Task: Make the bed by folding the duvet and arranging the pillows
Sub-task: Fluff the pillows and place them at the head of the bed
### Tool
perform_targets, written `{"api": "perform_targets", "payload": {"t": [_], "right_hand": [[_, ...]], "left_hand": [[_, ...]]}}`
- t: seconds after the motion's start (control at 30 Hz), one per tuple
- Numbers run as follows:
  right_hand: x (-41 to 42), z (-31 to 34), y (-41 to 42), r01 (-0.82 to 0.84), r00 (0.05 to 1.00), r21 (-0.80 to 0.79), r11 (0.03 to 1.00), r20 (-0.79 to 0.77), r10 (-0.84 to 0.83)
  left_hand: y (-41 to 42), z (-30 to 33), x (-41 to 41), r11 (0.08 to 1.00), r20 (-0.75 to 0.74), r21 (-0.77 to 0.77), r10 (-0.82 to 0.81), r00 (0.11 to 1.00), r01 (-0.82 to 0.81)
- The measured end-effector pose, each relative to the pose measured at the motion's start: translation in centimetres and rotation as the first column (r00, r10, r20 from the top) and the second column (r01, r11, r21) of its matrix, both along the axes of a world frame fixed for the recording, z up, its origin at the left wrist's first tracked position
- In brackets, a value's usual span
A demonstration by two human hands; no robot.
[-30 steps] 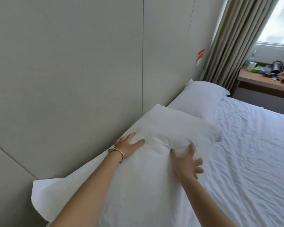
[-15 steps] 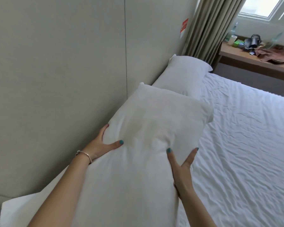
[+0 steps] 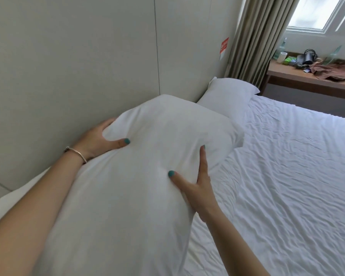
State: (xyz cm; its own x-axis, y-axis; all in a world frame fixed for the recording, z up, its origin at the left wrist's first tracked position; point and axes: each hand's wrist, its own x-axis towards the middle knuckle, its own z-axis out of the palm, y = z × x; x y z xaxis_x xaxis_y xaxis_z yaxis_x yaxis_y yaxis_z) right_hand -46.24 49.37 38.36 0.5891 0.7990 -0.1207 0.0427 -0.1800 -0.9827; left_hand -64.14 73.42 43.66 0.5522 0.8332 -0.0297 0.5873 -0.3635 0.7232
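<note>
A large white pillow (image 3: pixel 143 176) lies along the padded wall at the head of the bed. My left hand (image 3: pixel 100 140) grips its wall-side edge, thumb on top and fingers hidden behind it. My right hand (image 3: pixel 195 188) clasps its bed-side edge, thumb and forefinger spread on the fabric. A second white pillow (image 3: pixel 227 96) rests farther along the wall, just beyond the first. The wrinkled white sheet (image 3: pixel 287 176) covers the mattress. No duvet is in view.
The grey padded wall (image 3: pixel 78 66) runs close along my left. Beige curtains (image 3: pixel 257 36) hang at the far corner. A wooden desk (image 3: pixel 307 76) under the window holds a brown cloth, a kettle and small items.
My hands moved from pressing on top of the pillow to gripping its two sides. The pillow looks plumper and raised at the far end.
</note>
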Motion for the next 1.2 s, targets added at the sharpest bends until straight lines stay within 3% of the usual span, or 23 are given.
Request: {"api": "perform_targets", "payload": {"t": [0.13, 0.23, 0.33, 0.43, 0.5, 0.6, 0.67, 0.73, 0.8, 0.9, 1.1, 1.2], "right_hand": [[-1.8, -4.9, 0.1, -0.044, 0.999, -0.383, 0.923, 0.01, 0.052], [-2.3, -7.8, -0.6, -0.012, 0.999, -0.456, 0.89, 0.035, 0.031], [-2.4, -8.0, 0.0, 0.034, 0.999, -0.489, 0.872, 0.04, -0.017], [-2.3, -6.9, 1.4, 0.198, 0.95, -0.447, 0.872, 0.306, -0.059], [-1.3, -5.5, 3.2, 0.24, 0.854, -0.264, 0.934, 0.515, -0.073], [1.4, -2.9, 8.7, 0.062, 0.7, -0.184, 0.981, 0.709, 0.089], [3.7, -2.9, 13.2, -0.051, 0.553, -0.306, 0.951, 0.784, 0.282], [5.9, -5.7, 16.4, -0.047, 0.383, -0.517, 0.855, 0.781, 0.493], [7.2, -9.8, 17.8, -0.013, 0.308, -0.641, 0.768, 0.728, 0.613], [7.7, -13.9, 18.5, 0.034, 0.322, -0.624, 0.781, 0.746, 0.583], [6.0, -15.1, 16.8, 0.279, 0.405, -0.456, 0.845, 0.854, 0.327], [5.4, -14.0, 15.0, 0.256, 0.457, -0.488, 0.834, 0.822, 0.341]], "left_hand": [[-0.5, -9.4, -1.2, 0.992, -0.328, -0.114, 0.006, 0.945, -0.046], [-0.4, -14.6, -0.8, 0.969, -0.442, -0.189, 0.06, 0.895, -0.158], [-1.4, -12.1, 0.9, 0.982, -0.546, -0.05, 0.124, 0.829, -0.179], [-2.3, -9.2, 3.5, 0.965, -0.591, 0.191, 0.259, 0.764, -0.18], [-3.4, -8.5, 5.3, 0.95, -0.488, 0.243, 0.294, 0.822, -0.196], [-4.7, -11.9, 7.2, 0.957, -0.457, 0.198, 0.283, 0.844, -0.213], [-5.2, -15.4, 7.5, 0.95, -0.461, 0.232, 0.295, 0.837, -0.208], [-5.0, -17.8, 7.2, 0.926, -0.409, 0.303, 0.339, 0.847, -0.225], [-4.2, -19.6, 7.0, 0.896, -0.376, 0.378, 0.378, 0.846, -0.233], [-3.6, -21.7, 6.9, 0.888, -0.39, 0.394, 0.396, 0.831, -0.239], [-3.8, -21.7, 6.4, 0.915, -0.4, 0.33, 0.359, 0.843, -0.233], [-4.4, -20.4, 5.9, 0.929, -0.399, 0.313, 0.317, 0.86, -0.197]]}}
